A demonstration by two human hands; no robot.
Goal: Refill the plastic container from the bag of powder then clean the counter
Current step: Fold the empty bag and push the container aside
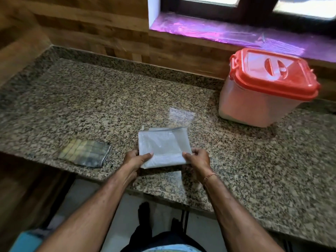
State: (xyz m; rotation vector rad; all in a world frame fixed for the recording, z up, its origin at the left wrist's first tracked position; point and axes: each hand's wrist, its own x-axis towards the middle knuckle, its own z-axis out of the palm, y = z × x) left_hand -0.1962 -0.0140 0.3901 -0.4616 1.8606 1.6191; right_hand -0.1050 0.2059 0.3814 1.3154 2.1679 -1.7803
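A flat, folded, pale translucent plastic bag lies near the front edge of the speckled granite counter. My left hand pinches its near left corner, thumb on top. My right hand pinches the near right corner the same way. The plastic container, translucent with a red lid closed on top, stands at the back right of the counter, below the window sill. Pale powder shows low inside it.
A folded checked cloth lies on the counter to the left of the bag. A wooden wall runs along the back, and a purple-lit window sill sits above the container. The floor and my legs show below the counter edge.
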